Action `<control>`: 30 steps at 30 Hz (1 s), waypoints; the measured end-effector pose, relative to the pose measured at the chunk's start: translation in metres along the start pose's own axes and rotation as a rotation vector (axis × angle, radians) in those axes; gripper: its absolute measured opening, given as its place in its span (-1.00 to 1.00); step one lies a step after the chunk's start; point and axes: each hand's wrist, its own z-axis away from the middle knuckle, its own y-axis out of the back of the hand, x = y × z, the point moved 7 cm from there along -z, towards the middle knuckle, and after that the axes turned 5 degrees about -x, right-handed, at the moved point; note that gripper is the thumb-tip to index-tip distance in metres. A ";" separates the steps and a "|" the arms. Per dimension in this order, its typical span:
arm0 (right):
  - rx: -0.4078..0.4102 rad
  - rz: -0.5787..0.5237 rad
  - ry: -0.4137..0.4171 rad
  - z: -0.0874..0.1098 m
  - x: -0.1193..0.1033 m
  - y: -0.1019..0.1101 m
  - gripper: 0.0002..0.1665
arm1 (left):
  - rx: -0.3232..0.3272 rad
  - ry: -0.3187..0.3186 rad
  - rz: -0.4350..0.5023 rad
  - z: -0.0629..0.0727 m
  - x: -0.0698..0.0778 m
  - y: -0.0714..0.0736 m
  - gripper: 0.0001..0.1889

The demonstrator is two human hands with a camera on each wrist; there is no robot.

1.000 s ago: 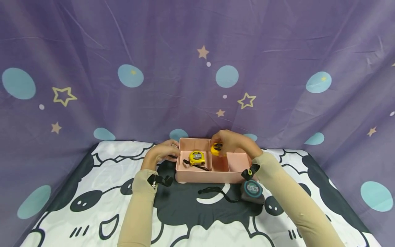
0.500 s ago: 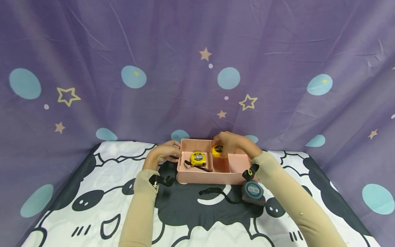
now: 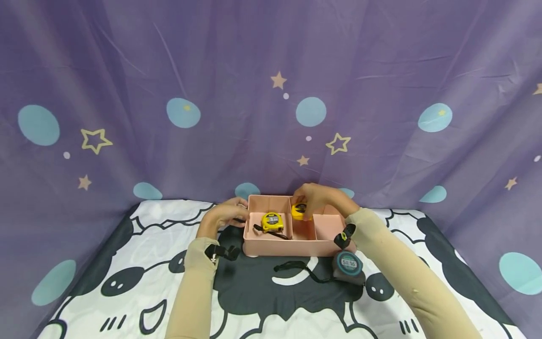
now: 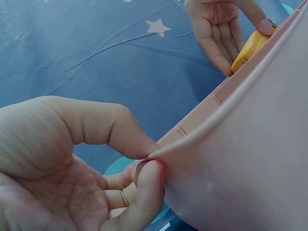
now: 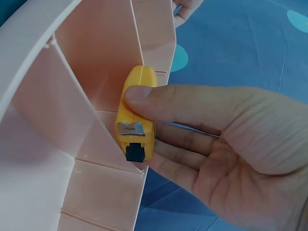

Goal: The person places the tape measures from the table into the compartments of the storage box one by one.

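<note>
Held tape measure (image 3: 298,213) side-to-side, label (image 3: 301,207) toward person (image 3: 402,263)

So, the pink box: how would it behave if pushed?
The box is probably light for its size: its walls look thin. It would likely slide rather than tip, being low and wide on the cloth. The yellow tape in its left compartment may shift, as it seems to lie loose there.

"In the head view, what does your right hand (image 3: 316,197) hide?"

"Part of the yellow tape measure (image 3: 298,212) you're holding; its label (image 3: 301,208) is too small to read."

"And your right sleeve (image 3: 408,268)?"

"Cut off by the near edge."
</note>
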 end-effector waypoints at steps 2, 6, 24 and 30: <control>-0.011 -0.008 0.005 0.000 0.001 -0.002 -0.32 | 0.002 0.003 0.003 0.001 -0.001 -0.001 -0.37; -0.016 -0.010 0.013 -0.001 0.004 -0.004 -0.32 | 0.009 0.002 0.011 0.001 -0.002 -0.002 -0.36; -0.069 -0.037 -0.064 -0.002 0.004 0.002 -0.32 | -0.008 0.003 0.005 -0.002 0.000 -0.002 -0.36; -0.082 -0.045 -0.070 -0.005 0.002 0.003 -0.32 | 0.001 0.009 0.003 0.000 -0.001 -0.001 -0.35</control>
